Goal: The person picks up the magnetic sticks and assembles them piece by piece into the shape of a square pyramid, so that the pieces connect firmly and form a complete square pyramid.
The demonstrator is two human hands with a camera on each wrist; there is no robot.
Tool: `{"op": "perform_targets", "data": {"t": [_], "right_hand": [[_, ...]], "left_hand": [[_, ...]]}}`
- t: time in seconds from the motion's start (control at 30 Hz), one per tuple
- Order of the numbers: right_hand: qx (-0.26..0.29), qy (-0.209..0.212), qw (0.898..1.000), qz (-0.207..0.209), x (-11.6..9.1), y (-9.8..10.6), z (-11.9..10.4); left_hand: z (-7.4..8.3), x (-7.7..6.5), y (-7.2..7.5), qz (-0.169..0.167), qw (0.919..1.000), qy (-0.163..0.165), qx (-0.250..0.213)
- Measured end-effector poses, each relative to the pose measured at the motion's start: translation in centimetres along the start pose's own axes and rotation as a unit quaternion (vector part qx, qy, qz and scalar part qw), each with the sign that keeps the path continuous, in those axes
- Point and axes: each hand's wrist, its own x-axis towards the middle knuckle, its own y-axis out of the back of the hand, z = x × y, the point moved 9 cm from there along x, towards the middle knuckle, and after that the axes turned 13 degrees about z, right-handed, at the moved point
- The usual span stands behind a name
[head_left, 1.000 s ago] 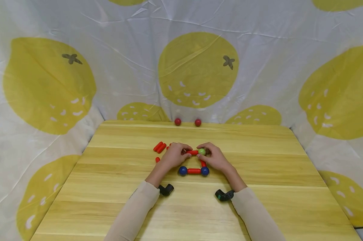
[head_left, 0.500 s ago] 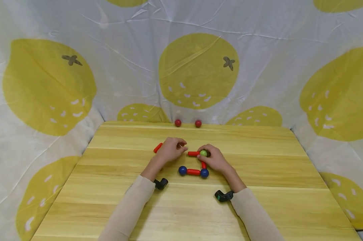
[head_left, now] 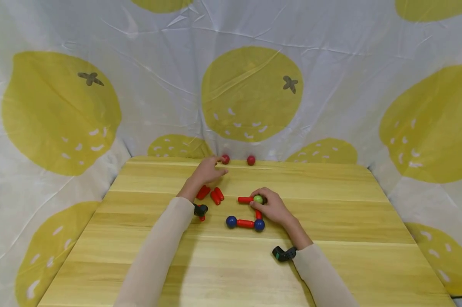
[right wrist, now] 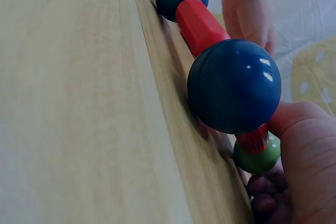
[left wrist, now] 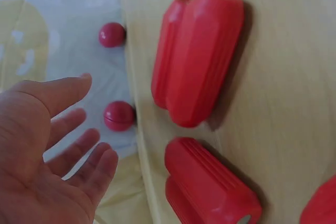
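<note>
My left hand (head_left: 207, 170) reaches toward the back edge of the table, fingers spread, beside the left red ball (head_left: 225, 159). In the left wrist view that hand (left wrist: 58, 150) holds nothing, and both red balls appear beyond it. My right hand (head_left: 272, 206) pinches a green ball (head_left: 258, 199) between thumb and fingers. One red rod (head_left: 245, 200) points left from the green ball; a second red rod (head_left: 258, 214) joins it to a blue ball (head_left: 259, 225). Another red rod (head_left: 245, 224) links that ball to a second blue ball (head_left: 231, 221).
Pairs of loose red rods (head_left: 217, 195) lie under and right of my left wrist, with more red partly hidden by the wrist camera (head_left: 201, 209). The other red ball (head_left: 251, 160) sits at the table's back edge. A lemon-print cloth (head_left: 169, 85) hangs behind.
My left hand has let go of the upper red rod and moved back and left to the red ball. The right hand stays on the green ball.
</note>
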Motion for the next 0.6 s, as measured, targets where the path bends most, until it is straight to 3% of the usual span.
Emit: {"op": "perform_targets", "data": {"t": [0.23,0.47,0.6], "right_hand": [[0.001,0.003,1.0,0.002,-0.2,0.2,-0.2],[0.002,0.008,1.0,-0.001,-0.1,0.1,-0.4],[0.003,0.009,1.0,0.002,0.1,0.2,-0.2]], "left_hand": [[-0.2,1.3,-0.5,0.01,0.9994,-0.024,0.024],[0.1,1.3,-2.0,-0.032,0.9978,-0.039,0.042],[0.1,1.3,-2.5,-0.025,0.9976,-0.04,0.051]]}}
